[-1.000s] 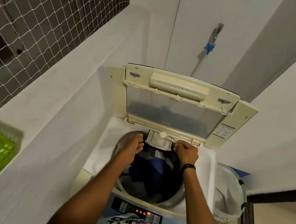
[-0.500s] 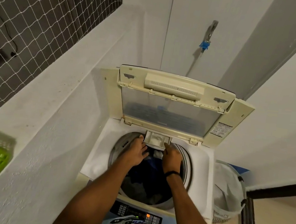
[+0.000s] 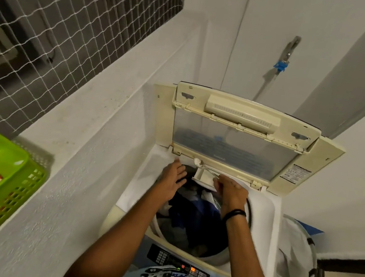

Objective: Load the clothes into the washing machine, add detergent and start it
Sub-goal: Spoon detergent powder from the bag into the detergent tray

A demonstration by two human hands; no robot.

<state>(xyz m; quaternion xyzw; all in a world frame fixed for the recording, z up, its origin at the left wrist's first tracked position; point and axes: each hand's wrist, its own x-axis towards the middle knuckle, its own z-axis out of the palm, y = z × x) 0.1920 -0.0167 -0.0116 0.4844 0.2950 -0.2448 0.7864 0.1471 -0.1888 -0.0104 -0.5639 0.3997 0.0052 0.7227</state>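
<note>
1. Clothes already sit in the drum of the washing machine; lid stands open at 12 o'clock. Loading looks done.
2. Detergent drawer is pulled out at the drum's 12 o'clock rim, with a spoon lying over it.
3. Right hand is pinched on the spoon handle at the drawer's edge; left hand is spread flat, gripping nothing, at the drum's 10 o'clock rim.
4. Likely step: adding detergent.
5. Left: close drawer, shut lid, press start on the control panel at 6 o'clock; panel lights are on.
</note>
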